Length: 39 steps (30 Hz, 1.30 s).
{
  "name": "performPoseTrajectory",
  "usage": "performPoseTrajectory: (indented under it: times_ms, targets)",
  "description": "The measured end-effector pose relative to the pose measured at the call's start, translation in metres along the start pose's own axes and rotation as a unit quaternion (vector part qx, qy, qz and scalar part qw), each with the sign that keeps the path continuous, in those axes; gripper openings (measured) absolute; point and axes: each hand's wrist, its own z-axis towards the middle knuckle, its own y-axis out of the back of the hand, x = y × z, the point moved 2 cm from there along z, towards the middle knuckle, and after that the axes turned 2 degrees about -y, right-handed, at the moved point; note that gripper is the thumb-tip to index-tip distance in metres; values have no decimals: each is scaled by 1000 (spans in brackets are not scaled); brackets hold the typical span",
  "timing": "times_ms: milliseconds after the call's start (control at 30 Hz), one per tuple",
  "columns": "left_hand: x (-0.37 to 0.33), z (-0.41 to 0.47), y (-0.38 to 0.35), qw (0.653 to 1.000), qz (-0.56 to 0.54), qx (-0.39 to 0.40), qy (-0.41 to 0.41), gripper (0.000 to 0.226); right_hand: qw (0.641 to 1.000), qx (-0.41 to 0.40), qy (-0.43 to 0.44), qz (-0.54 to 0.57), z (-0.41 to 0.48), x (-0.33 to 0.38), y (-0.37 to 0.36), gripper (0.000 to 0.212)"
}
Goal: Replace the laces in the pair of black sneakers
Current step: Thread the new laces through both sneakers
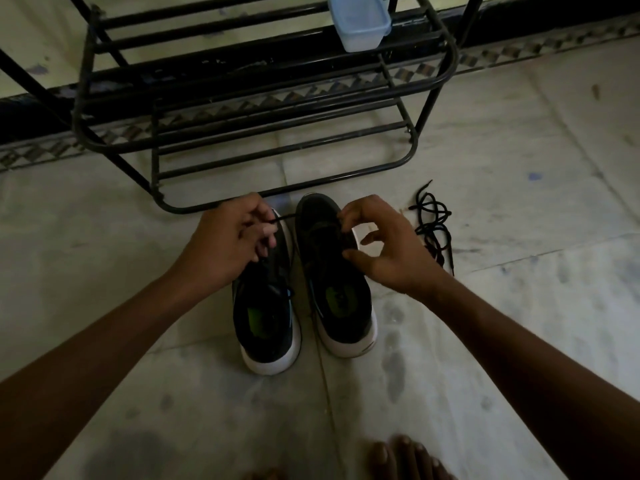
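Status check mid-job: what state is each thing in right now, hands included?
right sneaker, upright, hands at its lacing.
left sneaker, upright beside it.
lace, stretched sideways off the right sneaker.
left hand, pinches the lace end.
right hand, fingers curled at the right sneaker's eyelets; grip unclear.
loose lace, tangled on the floor, untouched.
shoe rack, standing behind the sneakers.
plastic tub, upright on the rack.

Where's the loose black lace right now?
Head view: the loose black shoelace tangle lies on the pale tiled floor, right of the right-hand black white-soled sneaker, just past the right hand.
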Motion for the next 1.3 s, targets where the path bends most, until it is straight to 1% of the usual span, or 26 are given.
performPoseTrajectory:
  times_ms: [67,133,267,400,500,667,833,1000,1100,1200,1300]
  targets:
    - [-3,0,-10,999,-44,0,12,23,997,35,46,-52,-4,-3,1,37]
    - [-5,0,-20,996,-83,4,29,20,995,49,58,-66,-7,-6,0,39]
    - [-6,0,-35,986,-152,34,52,21,994,3,74,-82,-12,-8,-5,33]
    - [-5,1,-45,982,-169,56,62,26,987,26,99,-121,-17,-10,-12,20]
    - [-3,4,-51,986,-142,60,60,26,980,42,106,-162,-19,-10,-18,17]
    - [0,4,-57,995,-65,65,38,24,981,7,80,-177,-22,-11,-27,20]
    - [-1,4,-56,995,-66,73,28,23,984,-19,51,-171,-26,-11,-30,21]
    - [-5,5,-55,994,-69,74,34,19,988,-27,-15,-153,-29,-4,-33,24]
    - [-6,5,-55,995,-66,66,34,18,989,-29,-68,-127,-27,0,-35,24]
    - [-6,3,-56,996,-59,56,26,18,984,-19,-131,-116,-24,1,-38,24]
    - [-5,1,-56,997,-56,59,19,20,980,-5,-167,-108,-22,-1,-41,22]
